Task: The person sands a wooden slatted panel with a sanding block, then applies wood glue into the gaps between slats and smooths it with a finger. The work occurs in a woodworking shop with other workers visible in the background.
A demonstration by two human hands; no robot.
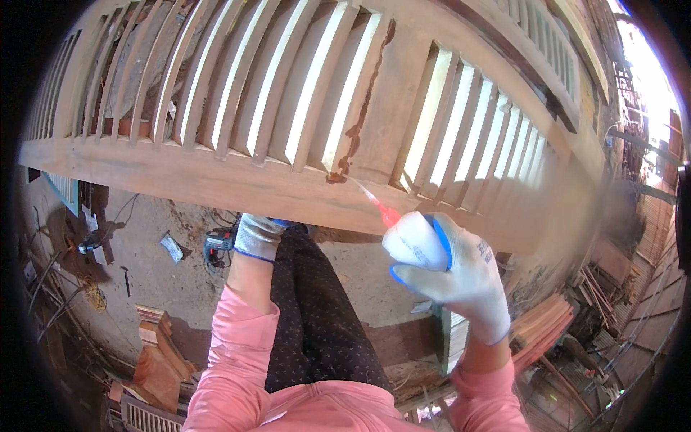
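Observation:
My right hand (pixel 461 273), in a white and blue work glove, is wrapped round a white squeeze bottle (pixel 416 243) with a red cap and a thin pale nozzle (pixel 366 191). The nozzle tip points at the lower end of a dark brown wet streak (pixel 350 140), which runs along a wide board of a slatted wooden panel (pixel 237 175). My left hand (pixel 259 236), gloved too, is at the panel's near edge, its fingers mostly hidden beneath the rail, so their grip does not show.
Below the panel, a power tool (pixel 219 245), a small packet (pixel 171 247) and a hammer (pixel 127 281) lie on the dusty ground. Shaped wooden pieces (pixel 157 356) stand at the lower left. Stacked boards (pixel 545 327) lie at the right, and another slatted panel (pixel 540 43) is at the far side.

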